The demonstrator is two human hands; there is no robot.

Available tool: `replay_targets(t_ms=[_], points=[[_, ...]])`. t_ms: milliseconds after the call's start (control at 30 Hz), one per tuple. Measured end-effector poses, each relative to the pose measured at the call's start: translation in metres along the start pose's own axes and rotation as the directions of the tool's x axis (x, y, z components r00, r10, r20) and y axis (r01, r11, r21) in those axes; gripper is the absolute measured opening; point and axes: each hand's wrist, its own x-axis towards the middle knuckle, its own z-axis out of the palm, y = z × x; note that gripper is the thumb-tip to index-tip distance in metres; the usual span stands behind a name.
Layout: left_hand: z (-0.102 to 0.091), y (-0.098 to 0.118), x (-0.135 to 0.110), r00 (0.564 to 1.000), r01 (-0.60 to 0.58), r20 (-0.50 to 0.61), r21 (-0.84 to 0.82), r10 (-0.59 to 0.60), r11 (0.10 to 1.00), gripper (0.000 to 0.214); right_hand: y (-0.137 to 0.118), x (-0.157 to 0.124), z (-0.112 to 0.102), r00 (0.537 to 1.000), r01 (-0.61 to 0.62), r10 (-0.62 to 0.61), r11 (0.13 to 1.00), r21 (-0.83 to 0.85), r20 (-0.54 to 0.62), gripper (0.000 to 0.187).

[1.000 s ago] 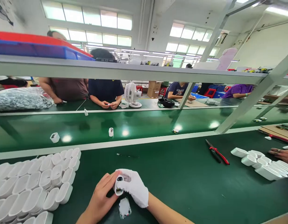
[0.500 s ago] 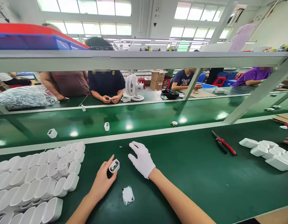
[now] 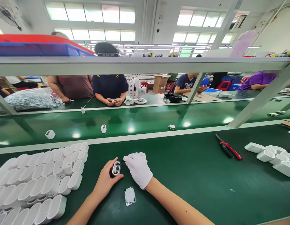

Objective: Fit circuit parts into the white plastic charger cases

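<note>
My left hand [image 3: 106, 175], bare, is wrapped round a small white oval housing [image 3: 116, 168] with its open end toward me. Dark and yellowish parts show inside that end. My right hand [image 3: 138, 168], in a white glove, pinches a thin dark tool [image 3: 122, 161], whose end reaches the housing's upper rim; its exact kind is too small to make out. Below both hands, a square circuit board with a white pad [image 3: 130, 196] lies on the green table.
Rows of white oval housings [image 3: 39, 175] fill the left, with more white housings [image 3: 273, 156] at the right. Red-handled pliers [image 3: 229, 147] lie right of centre. A green conveyor belt [image 3: 145, 120] carries several parts, beneath an overhead shelf [image 3: 145, 65]. Co-workers sit across.
My right hand has picked up the thin dark tool from the table and brought it left to the housing. My left hand still holds the housing. Parts on the belt have shifted slightly left.
</note>
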Motion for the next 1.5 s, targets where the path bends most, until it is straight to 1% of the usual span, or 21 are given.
replay_targets(t_ms=[67,200,300,400,533,700,867,1100,1333,1500], points=[[-0.001,0.001,0.0,1.0,0.013,-0.009,0.031,-0.012,0.999,0.054,-0.008,0.0,-0.007,1.0,0.023,-0.024,0.998,-0.064,-0.001,0.012],[-0.003,0.003,0.0,1.0,0.017,-0.016,0.066,-0.016,0.998,0.048,-0.014,0.003,-0.021,1.0,0.005,-0.006,0.992,-0.124,-0.004,0.011],[-0.003,0.005,0.0,1.0,-0.002,-0.028,0.069,0.004,0.998,0.044,-0.016,0.005,-0.028,0.999,0.004,0.003,0.985,-0.172,0.041,0.01],[-0.002,0.006,0.0,0.999,-0.026,-0.041,0.068,0.029,0.997,0.044,-0.02,0.005,-0.032,0.996,0.008,0.01,0.978,-0.208,0.088,0.018],[0.001,0.005,-0.001,0.997,-0.056,-0.044,0.067,0.059,0.996,0.048,-0.023,0.003,-0.027,0.994,0.012,0.01,0.979,-0.203,0.106,0.022],[0.003,0.004,-0.001,0.996,-0.076,-0.041,0.086,0.079,0.993,0.049,-0.022,0.001,-0.017,0.998,-0.024,0.036,0.979,-0.202,0.056,0.024],[0.003,0.002,-0.001,0.996,-0.079,-0.038,0.098,0.083,0.992,0.049,-0.022,0.001,-0.019,0.999,-0.02,0.025,0.983,-0.182,0.024,0.023],[0.003,0.005,-0.002,0.996,-0.064,-0.05,0.086,0.069,0.994,0.049,-0.02,0.001,-0.022,0.999,-0.018,0.027,0.98,-0.198,0.04,0.025],[0.003,0.008,-0.002,0.999,-0.032,-0.01,0.06,0.033,0.998,0.051,-0.027,0.0,-0.019,0.994,-0.016,0.044,0.965,-0.261,0.101,0.022],[0.002,0.01,-0.001,1.0,-0.017,-0.002,0.044,0.017,0.999,0.051,-0.026,0.0,-0.021,0.998,-0.05,0.059,0.956,-0.287,0.023,0.025]])
